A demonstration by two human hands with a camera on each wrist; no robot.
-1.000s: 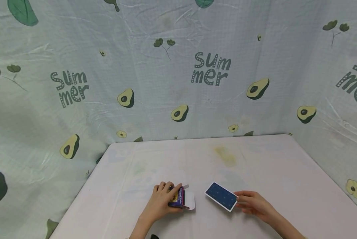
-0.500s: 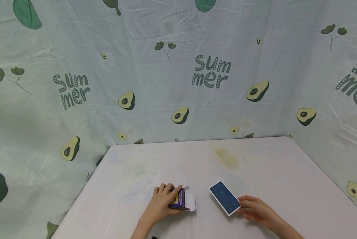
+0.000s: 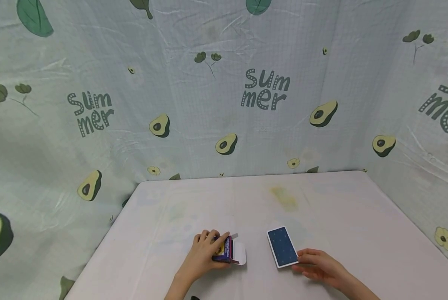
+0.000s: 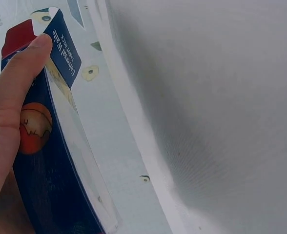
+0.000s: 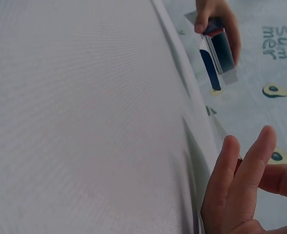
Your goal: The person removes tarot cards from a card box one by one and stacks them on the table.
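My left hand (image 3: 203,256) grips a small tarot deck box (image 3: 222,249), purple and yellow, its open end facing right with a white flap (image 3: 240,253) folded out. In the left wrist view the thumb presses near the opening of the dark blue box (image 4: 51,180), whose lettering reads "Universal Waite Tarot Deck". To the right, my right hand (image 3: 319,267) pinches the lower right corner of a blue-backed tarot card (image 3: 282,246) with a white border. The right wrist view shows two fingers (image 5: 251,180) extended and the others bent; the card is hidden there.
A white cloth-covered table (image 3: 194,200) lies under both hands, with a yellowish stain (image 3: 284,198) farther back. Behind it hangs a pale curtain (image 3: 194,96) printed with avocados and "summer". A small dark object (image 3: 195,297) shows at the bottom edge.
The card has turned clockwise in my right hand, from lying aslant to nearly upright in the head view. That hand has dropped slightly lower. My left hand holds the box as before.
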